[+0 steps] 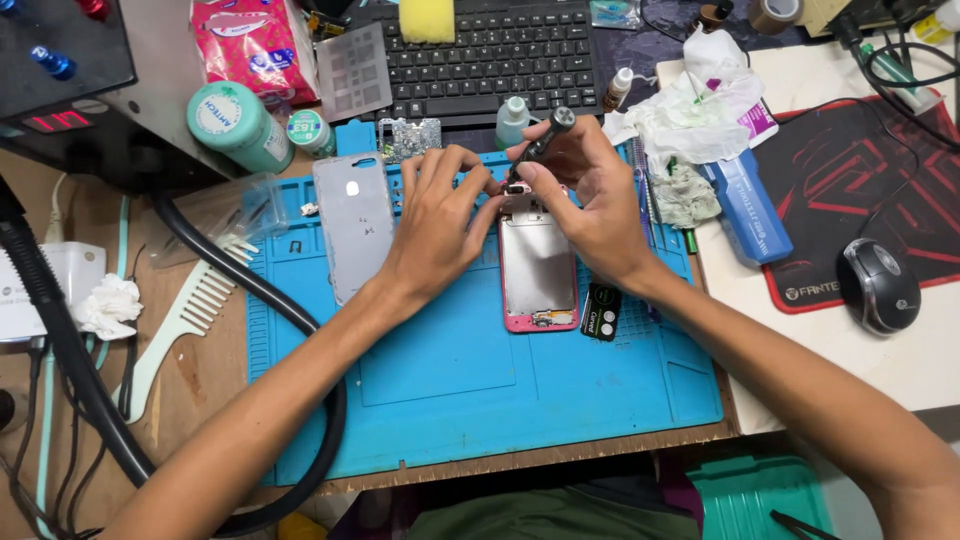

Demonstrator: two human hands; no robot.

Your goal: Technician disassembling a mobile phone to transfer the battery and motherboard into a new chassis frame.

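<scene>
Both forearms reach forward and converge. The left hand [435,225] lies palm-down, fingers curled inward; just beside it, the right hand [585,195] pinches closed, fingertips nearly touching.

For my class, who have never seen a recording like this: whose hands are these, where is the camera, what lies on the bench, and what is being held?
There is one picture, from a camera worn on the person's head, looking down. No machine works here: just two bare hands. The left hand steadies the top of an opened pink phone lying on a blue work mat. The right hand holds a small dark screwdriver, tip down at the phone's top edge. Beside the phone lies a grey back cover. Around the mat are a black keyboard, a mouse and a pale comb.
</scene>
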